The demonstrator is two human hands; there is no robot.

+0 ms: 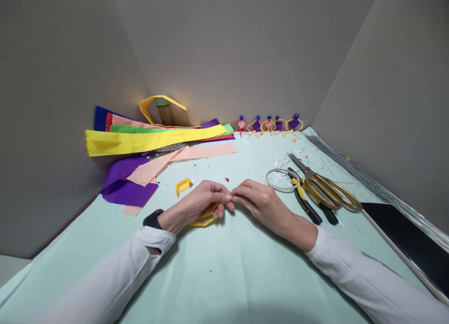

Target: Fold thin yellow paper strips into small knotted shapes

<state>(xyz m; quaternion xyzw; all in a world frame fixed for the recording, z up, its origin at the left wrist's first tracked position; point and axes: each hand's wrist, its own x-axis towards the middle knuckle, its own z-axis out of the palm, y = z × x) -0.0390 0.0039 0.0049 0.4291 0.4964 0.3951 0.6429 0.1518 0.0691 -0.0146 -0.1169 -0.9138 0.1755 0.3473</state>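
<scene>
Just in front of me, above the cloth, my left hand [206,200] is closed on a thin yellow-orange strip [203,223], which looks like crepe paper. A loop of it hangs below the palm. The fingertips of my right hand [257,200] pinch the strip's narrow end, almost touching the left thumb. Whether a wire lies inside that end is hidden by the fingers. Left of my left hand rests a small folded yellow-orange paper piece [184,186].
Colored crepe strips [154,142] and a purple sheet [122,179] lie at the back left. Several small paper-and-wire figures [269,123] line the wall. At right are a wire ring [282,180], black-yellow pliers [304,203], gold-handled scissors [321,188], thin wires [372,188] and a dark-screened tablet [410,244].
</scene>
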